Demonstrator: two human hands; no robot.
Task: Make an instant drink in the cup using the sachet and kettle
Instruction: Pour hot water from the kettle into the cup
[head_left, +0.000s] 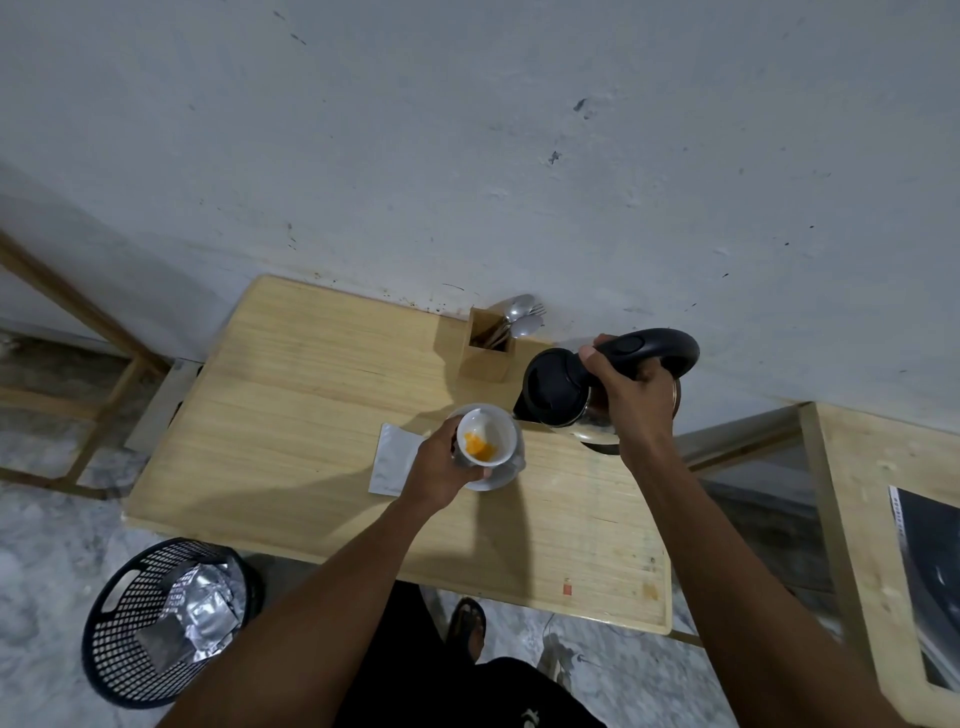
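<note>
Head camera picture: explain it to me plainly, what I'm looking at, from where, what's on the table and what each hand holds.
There is one picture, taken by a camera worn on a person's head, looking down at their bare arms. The left hand holds a white cup with orange powder in it, over a saucer. The right hand grips the kettle by its black handle, tipped toward the cup. On the wooden table lie a silver sachet and a box of spoons. A basket stands on the floor.
</note>
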